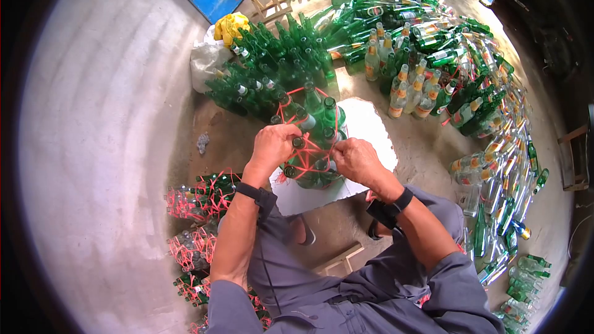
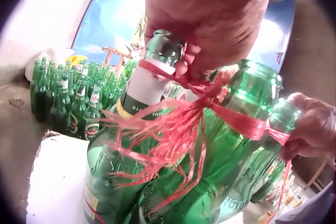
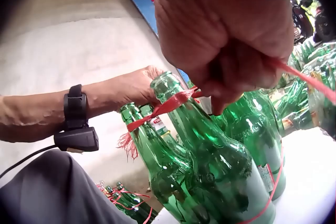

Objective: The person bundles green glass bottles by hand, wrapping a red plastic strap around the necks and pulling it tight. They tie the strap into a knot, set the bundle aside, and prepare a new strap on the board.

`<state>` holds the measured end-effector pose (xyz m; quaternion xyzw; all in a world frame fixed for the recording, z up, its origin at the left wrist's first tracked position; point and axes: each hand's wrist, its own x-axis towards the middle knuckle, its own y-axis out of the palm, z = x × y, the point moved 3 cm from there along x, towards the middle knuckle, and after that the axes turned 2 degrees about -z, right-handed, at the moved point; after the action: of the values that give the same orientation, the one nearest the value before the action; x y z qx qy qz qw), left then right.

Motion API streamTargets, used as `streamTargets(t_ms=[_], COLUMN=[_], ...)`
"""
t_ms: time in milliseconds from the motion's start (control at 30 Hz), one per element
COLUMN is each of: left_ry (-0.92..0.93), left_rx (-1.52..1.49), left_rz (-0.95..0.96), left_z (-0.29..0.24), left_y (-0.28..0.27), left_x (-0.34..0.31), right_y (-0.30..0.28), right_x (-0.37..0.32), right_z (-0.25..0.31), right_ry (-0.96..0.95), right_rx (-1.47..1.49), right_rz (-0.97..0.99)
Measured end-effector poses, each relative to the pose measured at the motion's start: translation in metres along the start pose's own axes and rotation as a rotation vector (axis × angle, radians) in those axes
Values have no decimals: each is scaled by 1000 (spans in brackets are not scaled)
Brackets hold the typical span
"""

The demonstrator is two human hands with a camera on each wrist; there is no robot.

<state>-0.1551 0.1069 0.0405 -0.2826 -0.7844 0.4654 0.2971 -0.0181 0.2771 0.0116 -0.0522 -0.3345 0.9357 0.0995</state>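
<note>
Green bottles (image 1: pixel 314 102) stand upright in a tight group on a white board (image 1: pixel 377 139), with red twine (image 2: pixel 239 121) looped round their necks. A frayed knot (image 2: pixel 206 100) hangs at one side in the left wrist view. My left hand (image 1: pixel 274 148) is at the near left necks, its curled fingers pinching twine, with fingertips partly hidden behind a neck (image 2: pixel 164 50). On the opposite side of the group, my right hand (image 3: pixel 226 29) grips a strand (image 3: pixel 310 83) that stretches out from its curled fingers, close against the necks.
Loose green bottles (image 1: pixel 284 49) stand beyond the board. A long heap of bottles (image 1: pixel 445 31) curves round the right. Twine-tied bundles (image 1: pixel 192 250) stand at the lower left, beside the person's leg. A small wooden stool (image 1: pixel 266 0) is at the back, near a yellow bag (image 1: pixel 231 27).
</note>
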Motion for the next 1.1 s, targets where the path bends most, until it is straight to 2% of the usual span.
streamTargets(t_ms=[33,100,233,300,367,433,500,567,633,667,767,833,967,1100], left_ry=[-3,-106,-115,58,45,103,71,-5,-23,-21,-24,-18,-8,-29], left_rx=[-1,-207,-176,-149,-130,78,100,315,303,294,283,279,249,256], left_rz=[0,78,49,-176,-118,-206,-170,-157,-161,-185,-217,-236,-230,-237], left_z=[2,6,-11,-31,-47,-71,-78,-89,-90,-91,-92,-93,-93,-97], left_y=[0,-1,-6,-7,-6,-5,12,23,27,28,29,30,28,26], left_x=[-1,-2,-16,-28,-42,-47,-51,-52,-51,-51,-51,-54,-52,-51], right_y=[-1,-5,-13,-12,-12,-16,-23,-22,-17,-15,-19,-31,-30,-35], right_x=[0,-2,-7,-8,-9,-9,-9,-8,-8,-9,-9,-8,-4,-3], right_z=[-2,-8,-16,-20,-18,-13,-10,-12,-19,-27,-34,-35,-43,-37], right_ry=[23,47,118,105,93,148,157,164,41,49,-98,-51,-91,-101], right_rx=[31,55,122,131,139,124,158,193,221,222,155,115,147,99], right_rz=[-29,-35,-31,-42,-49,-37,-25,-13,-118,-118,-151,-67,-119,-88])
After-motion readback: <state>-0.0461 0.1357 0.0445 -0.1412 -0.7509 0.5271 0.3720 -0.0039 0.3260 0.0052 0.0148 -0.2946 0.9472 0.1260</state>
